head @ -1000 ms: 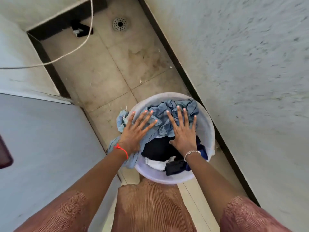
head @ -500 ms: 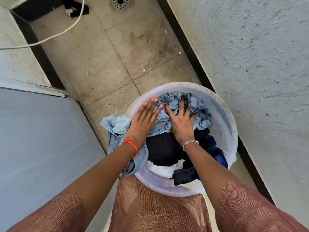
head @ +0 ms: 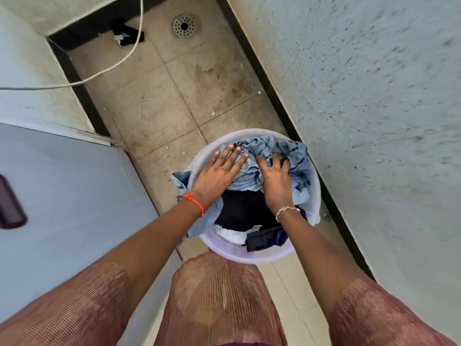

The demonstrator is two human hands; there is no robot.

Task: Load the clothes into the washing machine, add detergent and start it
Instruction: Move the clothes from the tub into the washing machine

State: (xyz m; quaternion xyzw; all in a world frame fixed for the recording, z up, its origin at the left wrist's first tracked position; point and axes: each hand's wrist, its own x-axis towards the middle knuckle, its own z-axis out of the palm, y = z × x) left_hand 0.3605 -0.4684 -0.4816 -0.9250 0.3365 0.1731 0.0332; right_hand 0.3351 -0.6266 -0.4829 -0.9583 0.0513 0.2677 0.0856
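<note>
**While you bend over the tub, both hands are on the denim**

As you look down, your left hand (head: 214, 176) lies flat, fingers straight and spread, on the light-blue denim garment (head: 296, 156), its fingertips at the far-left rim of the pale plastic tub (head: 249, 255). Your right hand (head: 275, 182) sits beside it, fingers curled into the denim folds, tips buried in cloth. One denim end hangs over the tub's left side. Under the denim lie a dark garment (head: 239, 208) and a white piece (head: 230, 234). The tub stands on the tiled floor (head: 162, 103) near the right-hand wall (head: 374, 96), with a floor drain (head: 184, 26) well beyond.
</note>
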